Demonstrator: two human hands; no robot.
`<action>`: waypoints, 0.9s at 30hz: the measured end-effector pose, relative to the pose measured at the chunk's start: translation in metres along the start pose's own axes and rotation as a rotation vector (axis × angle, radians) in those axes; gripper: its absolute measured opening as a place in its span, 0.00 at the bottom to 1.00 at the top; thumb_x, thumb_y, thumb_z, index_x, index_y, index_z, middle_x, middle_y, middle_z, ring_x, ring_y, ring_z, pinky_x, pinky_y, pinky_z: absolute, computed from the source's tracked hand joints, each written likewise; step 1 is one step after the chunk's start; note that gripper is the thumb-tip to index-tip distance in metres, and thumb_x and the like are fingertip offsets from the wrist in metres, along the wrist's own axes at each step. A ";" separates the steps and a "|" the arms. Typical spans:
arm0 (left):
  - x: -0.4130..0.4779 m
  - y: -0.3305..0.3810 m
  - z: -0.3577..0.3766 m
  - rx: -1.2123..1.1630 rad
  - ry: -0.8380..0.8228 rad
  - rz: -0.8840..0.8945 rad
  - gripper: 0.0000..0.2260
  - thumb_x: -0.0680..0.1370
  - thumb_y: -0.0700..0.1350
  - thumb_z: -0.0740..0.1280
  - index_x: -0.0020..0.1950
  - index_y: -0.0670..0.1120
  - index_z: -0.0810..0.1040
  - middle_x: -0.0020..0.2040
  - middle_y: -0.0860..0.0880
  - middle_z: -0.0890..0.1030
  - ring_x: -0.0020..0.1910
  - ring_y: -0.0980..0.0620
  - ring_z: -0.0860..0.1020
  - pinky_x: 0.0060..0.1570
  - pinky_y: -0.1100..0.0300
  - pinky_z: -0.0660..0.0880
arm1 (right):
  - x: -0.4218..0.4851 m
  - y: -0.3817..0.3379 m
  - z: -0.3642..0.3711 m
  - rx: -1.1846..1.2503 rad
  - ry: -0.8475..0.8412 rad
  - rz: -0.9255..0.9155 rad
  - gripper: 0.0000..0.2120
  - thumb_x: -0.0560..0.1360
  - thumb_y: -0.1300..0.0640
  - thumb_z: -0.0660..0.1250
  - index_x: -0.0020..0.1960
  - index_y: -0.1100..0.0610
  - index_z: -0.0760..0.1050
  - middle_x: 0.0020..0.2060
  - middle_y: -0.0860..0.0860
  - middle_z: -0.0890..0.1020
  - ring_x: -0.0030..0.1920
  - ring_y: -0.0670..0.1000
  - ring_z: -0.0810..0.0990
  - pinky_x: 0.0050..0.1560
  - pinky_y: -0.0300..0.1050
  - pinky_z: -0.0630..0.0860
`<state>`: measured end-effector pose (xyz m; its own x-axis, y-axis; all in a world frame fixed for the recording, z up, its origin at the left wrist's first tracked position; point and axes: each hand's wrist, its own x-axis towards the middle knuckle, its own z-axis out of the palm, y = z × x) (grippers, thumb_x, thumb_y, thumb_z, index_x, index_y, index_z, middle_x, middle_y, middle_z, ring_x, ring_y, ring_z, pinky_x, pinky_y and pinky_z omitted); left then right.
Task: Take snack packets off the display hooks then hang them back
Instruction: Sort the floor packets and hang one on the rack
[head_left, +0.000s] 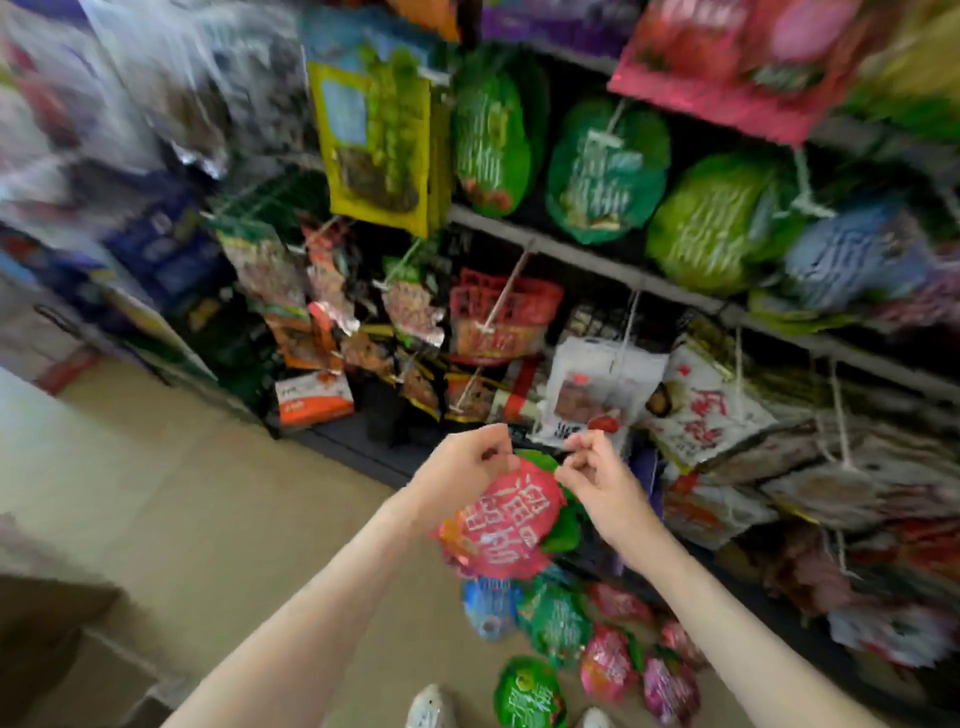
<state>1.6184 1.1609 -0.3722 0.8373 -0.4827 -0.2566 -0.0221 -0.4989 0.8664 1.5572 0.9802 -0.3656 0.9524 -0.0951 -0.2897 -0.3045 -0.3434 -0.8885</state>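
Red packet (503, 525) held in both hands.
I see left hand (466, 464) and right hand (598, 480), fingers pinching its top edge.

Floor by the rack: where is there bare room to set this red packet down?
Free: the tan floor left of the left hand, between the rack base and the shoes. Crowded: loose packets cover the floor below the red packet, which the left hand and right hand pinch; the hanging packets on the rack leave little gap.
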 end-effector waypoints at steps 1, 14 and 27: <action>-0.003 0.018 -0.009 -0.036 0.051 0.004 0.10 0.77 0.45 0.67 0.38 0.46 0.69 0.30 0.51 0.69 0.29 0.56 0.66 0.32 0.59 0.65 | -0.004 -0.016 -0.007 -0.034 0.022 -0.007 0.08 0.76 0.58 0.66 0.51 0.51 0.68 0.41 0.48 0.74 0.45 0.47 0.75 0.48 0.40 0.69; -0.006 0.146 -0.051 -0.430 0.310 0.030 0.15 0.78 0.46 0.64 0.33 0.48 0.66 0.30 0.50 0.70 0.31 0.52 0.70 0.34 0.56 0.68 | -0.041 -0.132 -0.071 0.117 0.209 0.001 0.13 0.76 0.51 0.67 0.58 0.52 0.74 0.49 0.47 0.82 0.48 0.47 0.81 0.47 0.42 0.77; 0.016 0.230 0.098 -0.509 0.032 -0.013 0.15 0.79 0.42 0.63 0.34 0.46 0.65 0.29 0.48 0.69 0.29 0.50 0.69 0.31 0.56 0.69 | -0.125 -0.064 -0.186 0.098 0.496 0.058 0.13 0.79 0.63 0.57 0.57 0.49 0.72 0.50 0.47 0.80 0.50 0.46 0.80 0.50 0.45 0.78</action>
<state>1.5732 0.9677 -0.2188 0.8521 -0.4530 -0.2622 0.2507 -0.0865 0.9642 1.4599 0.8406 -0.2065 0.8190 -0.5521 -0.1566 -0.3344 -0.2374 -0.9120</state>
